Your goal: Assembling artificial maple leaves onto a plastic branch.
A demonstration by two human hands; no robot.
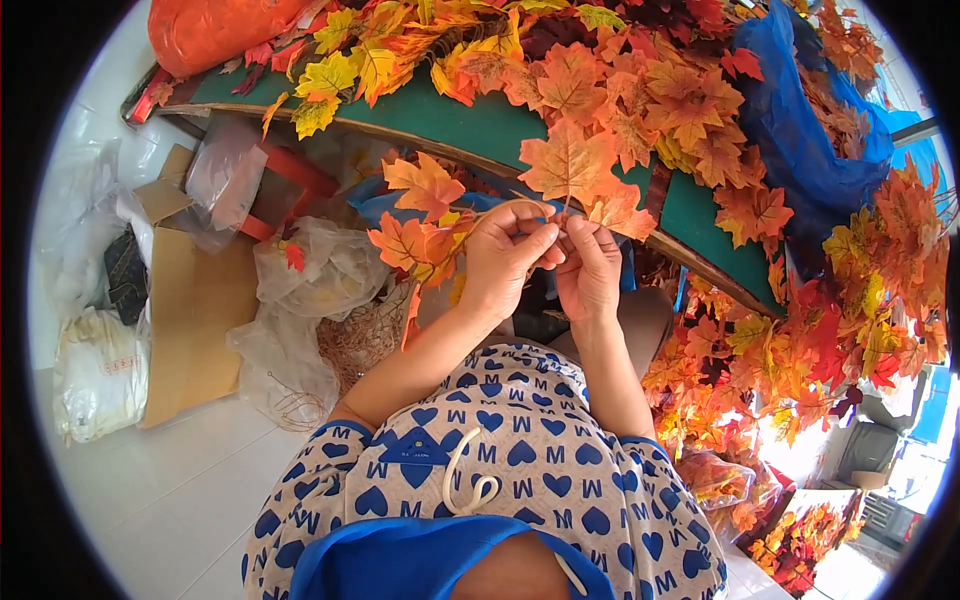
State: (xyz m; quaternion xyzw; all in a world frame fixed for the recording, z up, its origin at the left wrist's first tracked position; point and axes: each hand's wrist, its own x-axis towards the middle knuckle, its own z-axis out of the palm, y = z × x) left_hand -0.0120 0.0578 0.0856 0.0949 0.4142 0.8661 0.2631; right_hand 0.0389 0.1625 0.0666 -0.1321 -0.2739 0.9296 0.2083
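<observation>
At near edge of green table (430, 122), left hand (513, 255) and right hand (588, 268) nearly met, thumbs and fingertips pinching thin stems (567, 204), likely kept close for fine control. Stem ends hidden behind fingers; which hand gripped which, hard to tell. Leaf spray (425, 186) hung left of left hand. Orange leaf (568, 163) stood just beyond fingers. Farther, leaf pile (690, 105) cut off at top; blue bag (770, 95) partly hid its leaves.

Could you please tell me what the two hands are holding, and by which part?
The left hand and right hand pinch orange leaves by their thin stems; which hand grips which stem is unclear.
</observation>
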